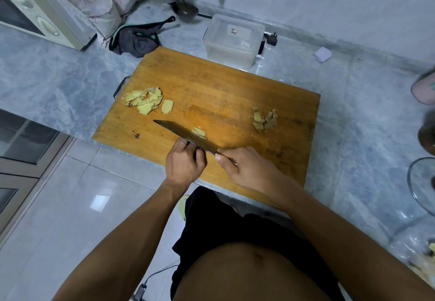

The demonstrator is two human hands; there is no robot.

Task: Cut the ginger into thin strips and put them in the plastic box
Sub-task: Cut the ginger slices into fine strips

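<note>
Because the pale yellow ginger slices (144,100) are thin, light, damp and brittle, they are best pressed flat under curled fingertips. The left hand (184,163) curls by a small stack (199,132) against the steel cleaver (186,135); the right hand (244,171) has its grip clamped on the handle. The worn wooden board (230,89) lies on a grey marble bench (353,112), the clear plastic box (233,39) just behind it.
</note>
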